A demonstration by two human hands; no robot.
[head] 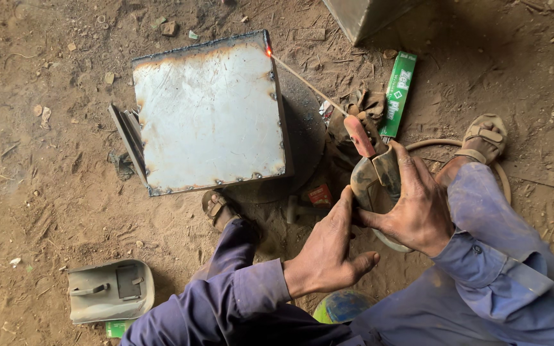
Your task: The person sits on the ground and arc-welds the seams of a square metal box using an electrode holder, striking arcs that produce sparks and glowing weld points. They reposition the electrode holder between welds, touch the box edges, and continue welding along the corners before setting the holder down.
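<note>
Welding: the rod tip [268, 51] glows orange, touching the top right corner of the steel box [209, 112], which stands on the dirt floor [46, 192] just ahead of the person's knees.
Done so far: small dark tack marks dot the right and bottom edges of the box's top face, and a burnt brown band runs along the top and left edges.
Left, by my judgement: no continuous bead shows on any edge, so the seams look tacked only.
Rod: one thin rod [306, 83] runs from the corner back to the holder [370, 170].
Right hand [418, 208]: grip clenched on the holder.
Left hand [328, 247]: grip wrapped on the holder's lower part, steadying it.
Count, near: one box, one rod, one holder, one round disc [306, 138] under the box, one green rod packet [397, 95].
Count, farther: one grey face shield [110, 289] lying on the floor, two sandals [484, 138], one cable [447, 144] behind the hands.
</note>
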